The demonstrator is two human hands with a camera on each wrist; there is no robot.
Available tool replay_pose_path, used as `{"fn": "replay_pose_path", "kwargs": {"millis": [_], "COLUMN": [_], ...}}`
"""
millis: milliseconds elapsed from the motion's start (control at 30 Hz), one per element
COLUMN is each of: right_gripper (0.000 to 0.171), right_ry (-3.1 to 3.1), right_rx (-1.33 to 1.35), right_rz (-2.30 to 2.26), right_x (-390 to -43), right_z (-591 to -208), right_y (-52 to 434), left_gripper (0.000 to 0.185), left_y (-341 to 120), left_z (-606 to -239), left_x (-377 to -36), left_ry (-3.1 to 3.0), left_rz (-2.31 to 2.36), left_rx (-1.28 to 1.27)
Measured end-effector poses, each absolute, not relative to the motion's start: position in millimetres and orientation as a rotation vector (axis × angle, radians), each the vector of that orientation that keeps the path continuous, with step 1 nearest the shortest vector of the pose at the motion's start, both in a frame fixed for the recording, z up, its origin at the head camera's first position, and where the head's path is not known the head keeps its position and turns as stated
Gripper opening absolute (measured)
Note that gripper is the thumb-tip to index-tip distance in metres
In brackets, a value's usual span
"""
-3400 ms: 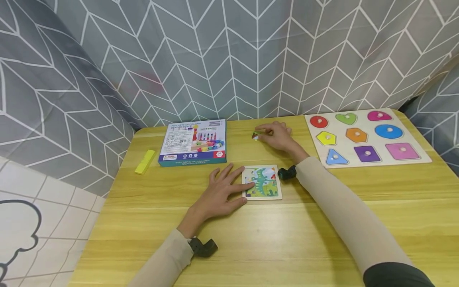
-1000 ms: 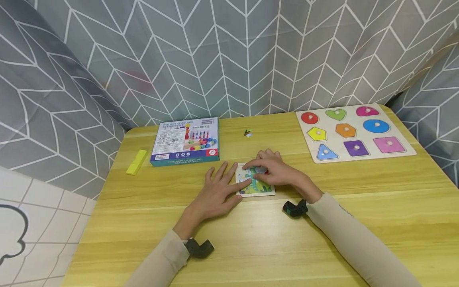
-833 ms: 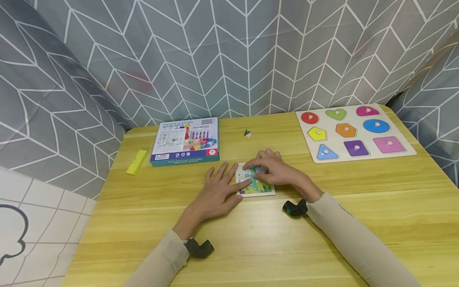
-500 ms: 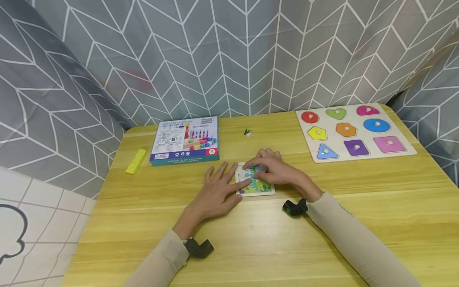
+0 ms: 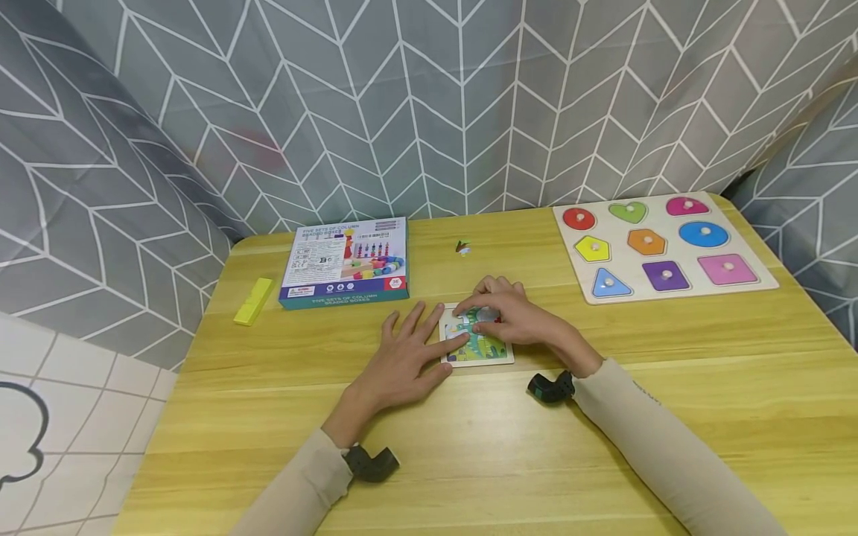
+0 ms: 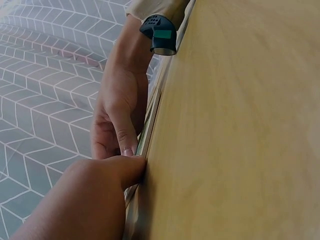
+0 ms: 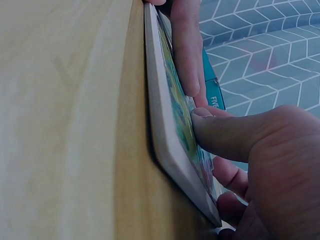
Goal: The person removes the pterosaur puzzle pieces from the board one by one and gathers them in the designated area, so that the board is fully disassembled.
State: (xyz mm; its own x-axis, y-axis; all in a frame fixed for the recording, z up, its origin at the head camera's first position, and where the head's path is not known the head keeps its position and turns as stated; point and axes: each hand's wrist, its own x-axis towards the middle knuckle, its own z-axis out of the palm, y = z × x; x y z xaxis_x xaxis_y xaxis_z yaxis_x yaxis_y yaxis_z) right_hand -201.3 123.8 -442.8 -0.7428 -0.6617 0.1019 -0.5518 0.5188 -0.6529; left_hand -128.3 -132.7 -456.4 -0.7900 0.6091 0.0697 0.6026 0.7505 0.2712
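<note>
The right hand [image 5: 509,316], grip unclear, has joined the spread left hand [image 5: 404,363] on the puzzle [image 5: 482,348], long axis sideways.

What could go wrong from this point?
The right hand touches the picture puzzle near its far edge; a piece there might seat crookedly, and the hand hides the fit.

The left hand reaches over the puzzle's left side, so uneven pressure could shift it.

The small loose piece lies apart on the table, beyond both hands, and could be overlooked.
</note>
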Motion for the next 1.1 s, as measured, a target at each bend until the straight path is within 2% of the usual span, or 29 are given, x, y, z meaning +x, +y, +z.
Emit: {"fn": "replay_pose_path", "kwargs": {"millis": [633, 867, 1100], "right_gripper": [0.032, 0.049, 0.041], "right_ry": [2.572, 2.607, 2.611], "right_rx": [-1.010, -1.034, -1.030], "right_rz": [-1.058, -1.061, -1.059], "right_x": [-201.4, -200.5, -201.5], "right_z": [-442.7, -446.3, -445.0], "right_y": [123.4, 126.0, 126.3], "left_gripper": [0.049, 0.049, 0.049], "left_y": [-133.2, -133.9, -133.8], "left_z": [-456.9, -457.7, -457.9], "left_x": [-128.0, -127.5, -128.0], "left_ry": [2.916, 2.919, 2.925], "left_rz": [0.456, 0.452, 0.454], "left_rx": [1.014, 1.011, 1.021]}}
